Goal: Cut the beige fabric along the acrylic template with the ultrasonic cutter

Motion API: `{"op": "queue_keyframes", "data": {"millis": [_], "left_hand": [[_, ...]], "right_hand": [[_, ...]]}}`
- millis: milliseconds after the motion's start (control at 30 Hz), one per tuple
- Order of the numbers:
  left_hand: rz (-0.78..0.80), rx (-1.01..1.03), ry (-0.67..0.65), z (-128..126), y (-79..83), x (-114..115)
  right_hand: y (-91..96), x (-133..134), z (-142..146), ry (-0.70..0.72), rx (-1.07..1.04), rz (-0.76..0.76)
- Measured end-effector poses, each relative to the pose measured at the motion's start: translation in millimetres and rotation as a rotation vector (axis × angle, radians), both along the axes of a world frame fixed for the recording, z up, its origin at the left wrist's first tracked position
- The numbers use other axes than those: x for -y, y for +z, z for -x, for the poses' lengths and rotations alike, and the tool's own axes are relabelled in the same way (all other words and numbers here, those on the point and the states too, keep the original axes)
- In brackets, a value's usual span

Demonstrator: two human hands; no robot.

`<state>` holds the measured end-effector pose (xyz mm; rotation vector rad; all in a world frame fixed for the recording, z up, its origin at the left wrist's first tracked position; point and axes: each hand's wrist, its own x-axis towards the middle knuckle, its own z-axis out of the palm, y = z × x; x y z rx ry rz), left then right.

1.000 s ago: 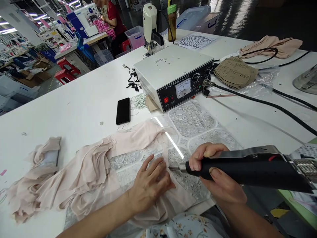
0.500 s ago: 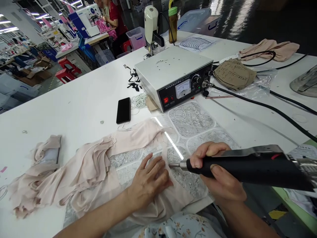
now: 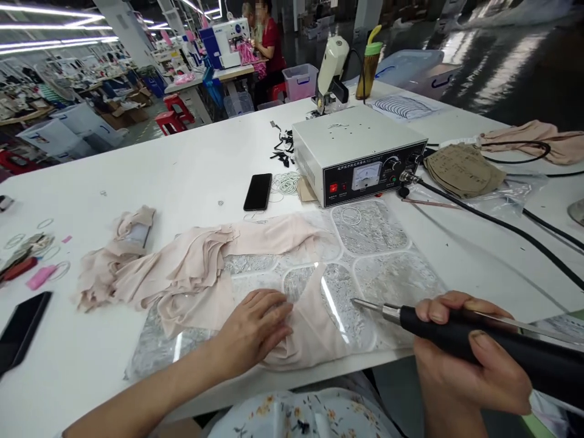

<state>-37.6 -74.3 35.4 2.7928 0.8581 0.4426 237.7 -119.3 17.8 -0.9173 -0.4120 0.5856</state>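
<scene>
My right hand is wrapped round the black handle of a handheld ultrasonic welder. Its metal tip points left over the patterned mat, to the right of the fabric and apart from it. My left hand lies on a thin beige fabric piece, fingers extended and its thumb hidden. Underneath is a clear-covered grey mat with rounded white outlines. Left of this hand lies a heap of layered beige fabric pieces, with a longer strip reaching across the mat.
A metal-cased welder box with a dial stands behind the mat, a black cable running from it. Around it are a phone, brown card templates and a bottle. Another phone lies far left. A co-worker sits beyond.
My right hand has drawn the welder back to the right, its tip away from the fabric. My left hand has shifted slightly left. The camera view has turned, showing more of the table's left side.
</scene>
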Motion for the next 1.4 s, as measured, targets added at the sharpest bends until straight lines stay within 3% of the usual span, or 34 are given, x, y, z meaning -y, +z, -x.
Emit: {"op": "queue_keyframes", "data": {"millis": [200,367,433,467,567,667,767,833,933,1067,1200,1267,1400], "left_hand": [[0.094,-0.046,0.167,8.1,-8.6,27.1],[0.115,-0.076,0.179,-0.1,-17.3,28.2],[0.111,-0.068,0.175,-2.0,-19.3,26.9],[0.108,-0.063,0.172,-2.5,-20.0,26.3],[0.102,-0.046,0.154,-2.1,-21.5,24.0],[0.104,-0.038,0.137,-0.7,-23.1,21.1],[0.119,-0.038,0.143,0.2,-23.6,20.6],[0.145,-0.038,0.154,1.5,-22.0,22.1],[0.210,-0.016,0.195,9.6,-15.0,25.6],[0.311,0.079,0.258,36.6,-0.3,37.8],[0.344,0.158,0.307,75.9,6.1,49.5],[0.329,0.173,0.321,97.4,6.2,47.1],[0.208,0.217,0.362,140.8,12.5,26.8]], "right_hand": [[4.2,6.1,-2.6,-0.077,-0.092,0.018],[-14.8,31.8,-13.8,0.008,0.131,0.263],[-31.8,48.5,-24.7,0.130,0.164,0.493],[-39.3,56.8,-29.2,0.261,0.178,0.630],[-47.1,73.6,-28.3,0.659,0.372,0.727],[-33.3,63.9,-1.7,0.751,0.706,0.575],[-20.4,26.0,29.1,0.647,1.174,0.285],[-21.9,-4.6,41.1,0.571,1.440,0.122],[-36.1,-42.5,44.2,0.514,1.680,-0.002],[-43.6,-55.6,35.9,0.697,1.732,-0.004],[-19.5,-37.8,53.4,0.915,1.549,0.188],[-2.2,-36.6,75.6,0.907,1.474,0.227],[27.2,-62.7,122.3,0.761,1.433,-0.038]]}}
